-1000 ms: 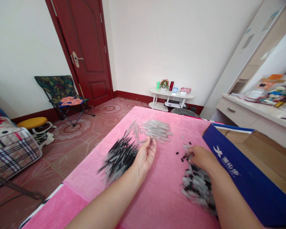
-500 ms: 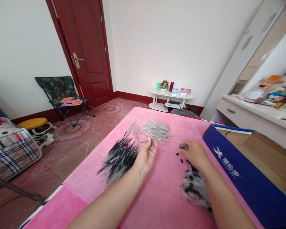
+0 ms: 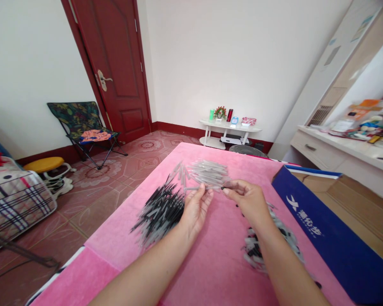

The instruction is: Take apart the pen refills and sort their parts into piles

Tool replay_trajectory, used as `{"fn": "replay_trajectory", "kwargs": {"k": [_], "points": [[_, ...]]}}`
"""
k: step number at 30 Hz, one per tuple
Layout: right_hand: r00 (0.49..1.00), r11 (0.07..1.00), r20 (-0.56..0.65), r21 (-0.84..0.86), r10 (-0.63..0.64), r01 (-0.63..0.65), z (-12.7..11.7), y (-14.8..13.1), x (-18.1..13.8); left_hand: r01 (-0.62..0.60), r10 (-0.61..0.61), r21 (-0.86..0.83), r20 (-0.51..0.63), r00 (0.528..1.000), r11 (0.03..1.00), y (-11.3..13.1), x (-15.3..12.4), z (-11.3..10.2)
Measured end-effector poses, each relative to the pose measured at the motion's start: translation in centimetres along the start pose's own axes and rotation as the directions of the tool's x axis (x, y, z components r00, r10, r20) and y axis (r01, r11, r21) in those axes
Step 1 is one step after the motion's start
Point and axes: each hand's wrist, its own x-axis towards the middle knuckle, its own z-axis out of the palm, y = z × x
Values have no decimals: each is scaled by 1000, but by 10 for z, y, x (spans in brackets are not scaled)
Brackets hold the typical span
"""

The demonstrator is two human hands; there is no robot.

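Observation:
Between thumb and fingers, my left hand pinches a thin translucent pen barrel lying crosswise. At the barrel's right end, my right hand grips a small black plug; whether it sits inside the barrel I cannot tell. Just beyond my hands lies a pile of clear, pale barrels. Left of my left wrist is a heap of slim pens or refills, black and grey. Partly hidden under my right forearm is a pile of translucent caps and black pieces.
A pink cloth covers the table. An open blue cardboard box stands along its right side. Behind it is a white dresser with clutter on top. A folding chair and a yellow stool stand at left.
My right hand has moved left and up from near the cap pile to the barrel's right end, bringing the black plug. My left hand has stayed almost still.

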Motion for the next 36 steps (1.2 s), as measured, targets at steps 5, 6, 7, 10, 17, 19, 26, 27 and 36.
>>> {"fn": "replay_trajectory", "kwargs": {"k": [5,6,7,10,17,19,26,27,36], "points": [[1000,999,-17,-40,-14,14,2,-1,0,3,-3,11,-12,1000,1000,0,-1,0],[1000,999,-22,-51,-16,15,2,-2,0,2,-2,13,-8,1000,1000,0,-1,0],[999,998,-28,-61,-19,17,2,-2,0,2,-2,16,-5,1000,1000,0,-1,-1],[999,996,-37,-88,-18,15,2,-3,-1,7,-7,26,-2,1000,1000,0,-1,-1],[999,993,-27,-113,-29,25,0,-1,0,-4,4,25,3,1000,1000,-1,-1,-1],[999,990,-20,-134,-40,37,0,0,0,-6,6,27,3,1000,1000,-1,0,-2],[997,985,-17,-161,-70,67,2,5,-1,-13,12,52,9,1000,999,-2,0,-3],[997,985,-20,-159,-76,72,2,5,-1,-15,15,60,9,1000,998,-2,0,-3],[998,987,-28,-153,-61,56,5,12,0,-61,53,128,64,997,990,-2,-3,-3]]}}
